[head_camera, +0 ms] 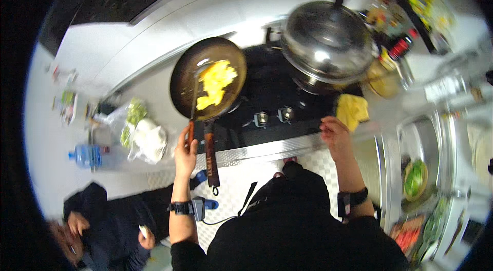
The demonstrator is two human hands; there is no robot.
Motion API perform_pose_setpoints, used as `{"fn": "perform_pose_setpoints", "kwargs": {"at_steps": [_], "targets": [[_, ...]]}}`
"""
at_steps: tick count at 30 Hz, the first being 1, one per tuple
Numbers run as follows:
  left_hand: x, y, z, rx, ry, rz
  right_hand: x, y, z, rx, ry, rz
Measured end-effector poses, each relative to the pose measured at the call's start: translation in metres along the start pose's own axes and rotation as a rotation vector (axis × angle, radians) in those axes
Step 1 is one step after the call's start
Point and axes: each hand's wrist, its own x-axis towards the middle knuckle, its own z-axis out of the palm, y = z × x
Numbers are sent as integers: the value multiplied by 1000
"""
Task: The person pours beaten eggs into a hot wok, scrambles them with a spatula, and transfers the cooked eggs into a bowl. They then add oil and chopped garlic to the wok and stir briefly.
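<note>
My left hand (185, 155) holds the wooden handle of a metal spatula (195, 97), whose head touches yellow scrambled egg (215, 82). The egg lies in a dark frying pan (183, 82) on the left side of the black gas stove (265, 78). The pan's handle (211, 159) points towards me, just right of my left hand, which is not on it. My right hand (336, 132) is raised near the stove's front right, beside a folded yellow cloth (352, 111). Its fingers are partly curled, and nothing shows between them.
A large lidded steel pot (327, 40) stands on the stove's right side. Bagged vegetables (148, 140) lie at the left. Bottles (402, 46) crowd the right corner. A sink (420, 144) holds a bowl of greens (415, 180). Another person (115, 221) is at the lower left.
</note>
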Motion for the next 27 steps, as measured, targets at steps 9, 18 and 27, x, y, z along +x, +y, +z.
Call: {"fn": "perform_pose_setpoints", "kwargs": {"at_steps": [9, 18, 27], "targets": [[-46, -51, 15, -509, 172, -263, -73, -37, -11, -252, 192, -49], [-149, -104, 85, -727, 366, -505, -1, -84, -78, -356, 385, -170], [-166, 10, 175, -540, -72, -562, 176, -167, -176, -141, 426, 156]]}}
